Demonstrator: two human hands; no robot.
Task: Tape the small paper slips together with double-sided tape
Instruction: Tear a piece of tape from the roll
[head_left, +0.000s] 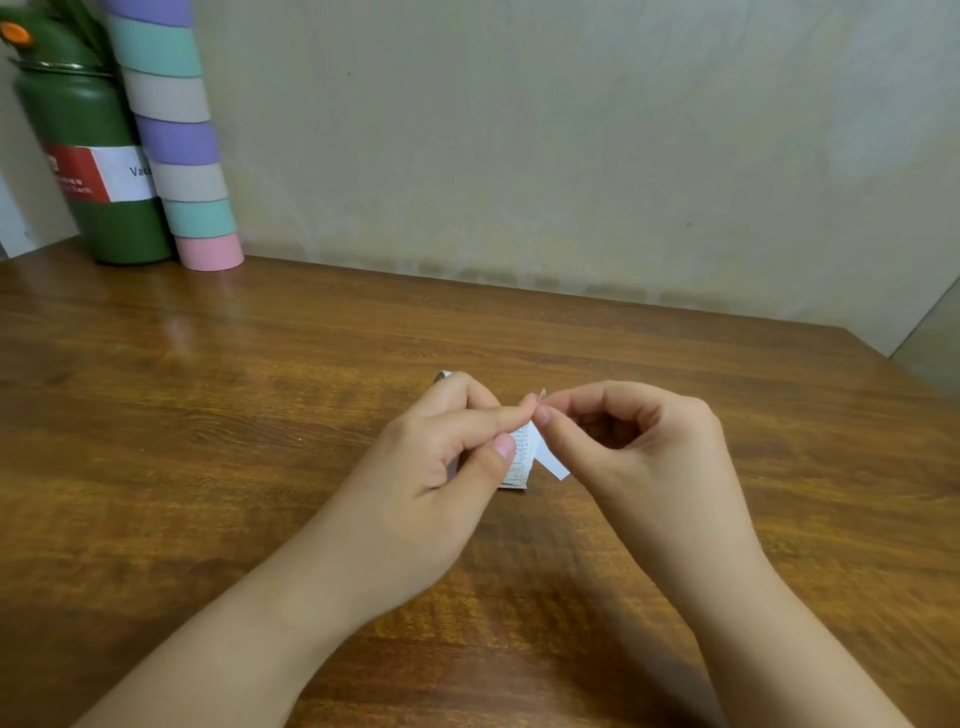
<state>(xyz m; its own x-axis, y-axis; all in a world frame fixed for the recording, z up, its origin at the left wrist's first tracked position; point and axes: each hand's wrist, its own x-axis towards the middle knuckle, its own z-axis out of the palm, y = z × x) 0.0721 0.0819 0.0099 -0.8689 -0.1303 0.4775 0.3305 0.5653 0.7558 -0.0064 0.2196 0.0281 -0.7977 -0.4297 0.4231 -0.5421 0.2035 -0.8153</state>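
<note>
The table (208, 415) is brown wood with darker grain streaks. At its far left corner stands a dark green bottle (98, 156) with a red and white label, and beside it a stack of rolls (179, 140) banded purple, mint, grey, purple, grey, mint and pink. The slips (521, 457) are white with fine grey print. The wall (571, 145) is pale beige.

Glossy brown wood-grain table (208, 395) with soft reflections, thin white printed paper slips (521, 457), matt green bottle (98, 156) at ten o'clock with paper label, matt pastel banded tube (179, 140), rough mottled beige wall (571, 130)
</note>
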